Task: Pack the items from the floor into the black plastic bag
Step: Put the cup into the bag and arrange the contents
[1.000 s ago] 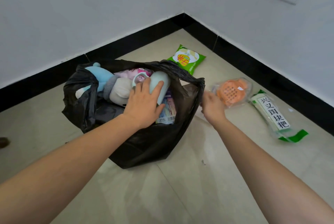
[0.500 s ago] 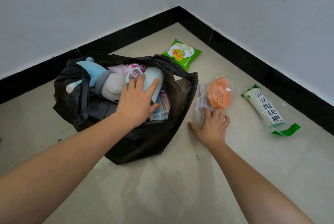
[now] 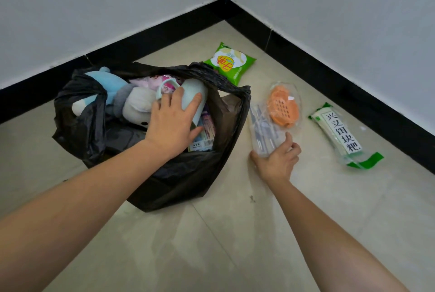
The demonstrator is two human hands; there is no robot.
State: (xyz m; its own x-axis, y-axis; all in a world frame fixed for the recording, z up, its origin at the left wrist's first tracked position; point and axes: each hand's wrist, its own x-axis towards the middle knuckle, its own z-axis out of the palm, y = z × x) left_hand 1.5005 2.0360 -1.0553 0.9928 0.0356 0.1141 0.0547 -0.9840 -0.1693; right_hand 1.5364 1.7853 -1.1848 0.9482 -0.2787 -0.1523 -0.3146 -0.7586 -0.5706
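left hand (image 3: 173,124) flat on bottle (image 3: 194,96) | right hand (image 3: 277,161) grip clasps clear packet (image 3: 263,129)

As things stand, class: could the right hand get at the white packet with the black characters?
Probably yes. The right hand grips a clear packet, but bare floor alone separates it from the white packet; it must free its fingers first.

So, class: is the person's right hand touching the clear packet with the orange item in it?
Touching. The head view shows the right hand with its fingers curled over the near end of the clear packet.
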